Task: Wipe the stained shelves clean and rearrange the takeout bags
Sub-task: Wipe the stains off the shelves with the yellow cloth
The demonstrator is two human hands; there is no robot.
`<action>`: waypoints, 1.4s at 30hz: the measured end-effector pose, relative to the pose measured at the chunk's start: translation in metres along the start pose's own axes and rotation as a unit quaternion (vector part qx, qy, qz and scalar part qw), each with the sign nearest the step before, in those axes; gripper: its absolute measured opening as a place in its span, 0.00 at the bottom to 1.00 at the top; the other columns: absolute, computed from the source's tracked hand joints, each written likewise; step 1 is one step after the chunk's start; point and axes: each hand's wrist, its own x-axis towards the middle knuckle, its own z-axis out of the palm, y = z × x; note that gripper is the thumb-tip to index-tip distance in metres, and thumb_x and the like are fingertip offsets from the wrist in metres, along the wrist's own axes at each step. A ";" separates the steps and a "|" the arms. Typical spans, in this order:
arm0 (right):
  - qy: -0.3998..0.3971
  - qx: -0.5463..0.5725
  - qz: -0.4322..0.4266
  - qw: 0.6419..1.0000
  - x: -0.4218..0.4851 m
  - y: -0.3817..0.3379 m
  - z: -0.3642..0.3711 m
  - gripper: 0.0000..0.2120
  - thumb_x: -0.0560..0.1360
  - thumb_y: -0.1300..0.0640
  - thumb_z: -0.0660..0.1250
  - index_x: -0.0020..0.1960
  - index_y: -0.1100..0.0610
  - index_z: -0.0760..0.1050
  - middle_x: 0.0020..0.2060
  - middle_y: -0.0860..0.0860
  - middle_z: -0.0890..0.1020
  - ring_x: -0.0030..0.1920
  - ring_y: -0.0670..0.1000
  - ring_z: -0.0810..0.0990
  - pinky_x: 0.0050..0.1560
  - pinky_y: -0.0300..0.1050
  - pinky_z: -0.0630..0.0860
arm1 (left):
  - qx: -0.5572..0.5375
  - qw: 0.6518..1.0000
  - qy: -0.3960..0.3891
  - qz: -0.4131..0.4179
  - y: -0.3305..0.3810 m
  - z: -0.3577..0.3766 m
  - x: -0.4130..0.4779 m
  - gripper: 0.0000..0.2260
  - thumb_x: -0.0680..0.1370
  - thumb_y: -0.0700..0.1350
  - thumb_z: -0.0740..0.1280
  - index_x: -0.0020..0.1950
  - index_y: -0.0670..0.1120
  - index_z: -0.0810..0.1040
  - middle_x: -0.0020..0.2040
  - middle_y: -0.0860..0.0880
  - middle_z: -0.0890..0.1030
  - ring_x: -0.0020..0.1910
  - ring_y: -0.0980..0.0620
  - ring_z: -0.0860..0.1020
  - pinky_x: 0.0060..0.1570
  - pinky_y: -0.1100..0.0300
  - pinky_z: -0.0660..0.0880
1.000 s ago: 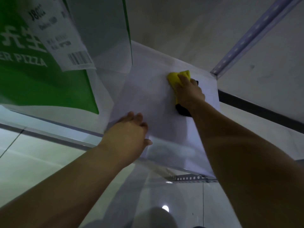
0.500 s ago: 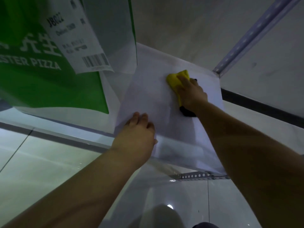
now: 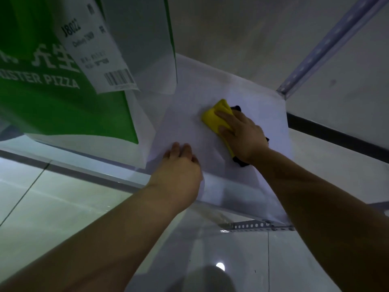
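A white shelf board (image 3: 263,98) fills the middle of the head view. My right hand (image 3: 244,133) presses a yellow sponge with a dark underside (image 3: 214,119) flat onto it. My left hand (image 3: 179,167) lies palm down on the shelf's front edge, fingers together, holding nothing. A green and white takeout bag (image 3: 63,110) with "PIZZA" lettering stands on the shelf at the left. A white receipt with a barcode (image 3: 94,49) hangs on its front.
A perforated metal upright (image 3: 328,45) rises at the shelf's back right corner. A perforated metal rail (image 3: 252,225) runs under the front right. Pale floor tiles (image 3: 52,207) lie below, and a wall with a dark strip (image 3: 336,135) is on the right.
My right hand has slid the sponge leftward and toward me across the shelf. My left hand has stayed on the front edge. The view has shifted, bringing the bag further into frame.
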 end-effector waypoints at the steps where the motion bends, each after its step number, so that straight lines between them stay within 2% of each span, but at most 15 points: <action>1: -0.003 -0.007 0.040 0.999 0.002 0.000 0.000 0.23 0.79 0.42 0.53 0.73 0.41 0.58 0.73 0.51 0.62 0.69 0.59 0.64 0.63 0.57 0.62 | -0.010 1.000 0.006 -0.011 0.000 -0.001 -0.001 0.21 0.81 0.47 0.54 0.72 0.38 0.61 0.73 0.37 0.56 0.72 0.35 0.53 0.70 0.45 0.55; 5: -0.017 0.014 0.178 0.984 0.014 -0.028 0.000 0.23 0.79 0.41 0.51 0.73 0.41 0.54 0.73 0.54 0.59 0.70 0.60 0.60 0.67 0.60 0.56 | -0.019 0.999 0.029 -0.018 0.001 -0.001 -0.005 0.20 0.81 0.49 0.53 0.70 0.40 0.63 0.71 0.38 0.60 0.71 0.37 0.56 0.70 0.48 0.56; 12: 0.002 0.028 0.047 0.998 -0.060 -0.059 0.007 0.22 0.79 0.44 0.55 0.72 0.39 0.60 0.73 0.48 0.61 0.71 0.54 0.60 0.66 0.53 0.58 | -0.052 0.997 0.055 -0.018 0.008 -0.002 -0.014 0.15 0.80 0.45 0.57 0.66 0.43 0.68 0.67 0.42 0.67 0.67 0.44 0.63 0.66 0.55 0.55; 17: 0.023 0.023 0.078 0.996 -0.098 -0.055 0.000 0.21 0.79 0.46 0.56 0.71 0.42 0.62 0.71 0.50 0.64 0.69 0.56 0.63 0.63 0.51 0.61 | -0.125 0.991 0.034 -0.020 0.008 -0.005 -0.037 0.14 0.79 0.46 0.58 0.62 0.45 0.73 0.66 0.46 0.69 0.64 0.47 0.67 0.59 0.56 0.66; 19: 0.000 0.021 0.100 0.995 -0.104 -0.056 -0.004 0.22 0.79 0.46 0.55 0.73 0.42 0.59 0.72 0.51 0.62 0.69 0.57 0.62 0.64 0.52 0.60 | -0.145 0.989 0.027 -0.014 0.005 -0.008 -0.051 0.13 0.79 0.48 0.58 0.61 0.47 0.75 0.63 0.47 0.71 0.61 0.48 0.70 0.55 0.57 0.68; 23: -0.046 0.020 0.132 0.990 -0.110 -0.065 -0.020 0.23 0.78 0.47 0.58 0.73 0.46 0.60 0.69 0.55 0.64 0.66 0.60 0.64 0.62 0.55 0.65 | -0.160 0.987 0.023 -0.024 -0.001 -0.016 -0.082 0.14 0.79 0.50 0.58 0.61 0.48 0.75 0.60 0.48 0.73 0.58 0.48 0.73 0.57 0.52 0.71; 25: -0.013 0.025 0.150 0.988 -0.112 -0.076 -0.034 0.20 0.77 0.48 0.59 0.68 0.50 0.66 0.66 0.56 0.68 0.65 0.61 0.65 0.61 0.55 0.67 | -0.182 0.981 0.043 -0.053 -0.007 -0.023 -0.097 0.14 0.78 0.51 0.59 0.61 0.49 0.75 0.60 0.49 0.74 0.59 0.48 0.73 0.58 0.53 0.70; 27: 0.031 0.045 0.102 0.993 -0.115 -0.090 -0.044 0.11 0.76 0.51 0.58 0.54 0.55 0.72 0.57 0.57 0.74 0.59 0.60 0.70 0.52 0.50 0.69 | -0.208 0.971 0.074 -0.092 -0.017 -0.030 -0.111 0.14 0.78 0.51 0.61 0.62 0.50 0.75 0.61 0.49 0.75 0.59 0.48 0.73 0.59 0.53 0.70; 28: 0.037 0.064 0.069 0.995 -0.115 -0.099 -0.049 0.07 0.75 0.52 0.56 0.46 0.54 0.70 0.52 0.57 0.75 0.54 0.59 0.72 0.46 0.46 0.67 | -0.221 0.964 0.093 -0.111 -0.023 -0.033 -0.118 0.14 0.78 0.51 0.62 0.62 0.49 0.76 0.61 0.49 0.76 0.59 0.48 0.74 0.59 0.53 0.71; 29: 0.042 0.096 0.049 0.993 -0.116 -0.107 -0.053 0.05 0.75 0.52 0.56 0.44 0.51 0.69 0.49 0.57 0.76 0.50 0.57 0.73 0.44 0.43 0.64 | -0.234 0.956 0.118 -0.131 -0.030 -0.035 -0.125 0.14 0.77 0.50 0.63 0.61 0.48 0.77 0.60 0.48 0.77 0.58 0.48 0.75 0.59 0.54 0.71; 30: 0.050 0.137 0.045 0.988 -0.118 -0.115 -0.056 0.05 0.75 0.53 0.57 0.47 0.50 0.71 0.51 0.56 0.76 0.50 0.56 0.73 0.43 0.41 0.63 | -0.248 0.946 0.148 -0.150 -0.038 -0.036 -0.131 0.14 0.77 0.49 0.64 0.60 0.47 0.78 0.58 0.48 0.78 0.56 0.48 0.76 0.57 0.56 0.72; 32: 0.074 0.202 0.050 0.975 -0.120 -0.131 -0.056 0.13 0.76 0.54 0.63 0.60 0.53 0.74 0.56 0.53 0.77 0.55 0.53 0.74 0.45 0.38 0.62 | -0.266 0.922 0.213 -0.185 -0.055 -0.035 -0.140 0.11 0.76 0.47 0.66 0.56 0.45 0.80 0.52 0.46 0.80 0.50 0.47 0.78 0.51 0.57 0.73; 35: 0.086 0.235 0.038 0.967 -0.116 -0.152 -0.046 0.17 0.75 0.53 0.66 0.64 0.53 0.72 0.55 0.49 0.77 0.55 0.49 0.74 0.48 0.37 0.65 | -0.271 0.896 0.271 -0.225 -0.087 -0.030 -0.146 0.09 0.76 0.44 0.67 0.53 0.41 0.80 0.49 0.43 0.81 0.47 0.45 0.78 0.49 0.55 0.75; 38: 0.087 0.262 0.033 0.961 -0.105 -0.174 -0.036 0.20 0.74 0.50 0.68 0.64 0.51 0.70 0.56 0.47 0.77 0.55 0.47 0.75 0.51 0.40 0.69 | -0.258 0.874 0.306 -0.277 -0.123 -0.025 -0.150 0.12 0.75 0.45 0.68 0.55 0.40 0.78 0.52 0.41 0.78 0.49 0.43 0.78 0.50 0.53 0.74; 42: 0.091 0.281 0.026 0.955 -0.091 -0.204 -0.025 0.25 0.73 0.48 0.68 0.68 0.51 0.66 0.59 0.48 0.74 0.56 0.47 0.74 0.53 0.44 0.73 | -0.287 0.830 0.326 -0.349 -0.154 -0.018 -0.148 0.24 0.75 0.47 0.68 0.67 0.38 0.67 0.63 0.39 0.70 0.59 0.40 0.72 0.57 0.50 0.69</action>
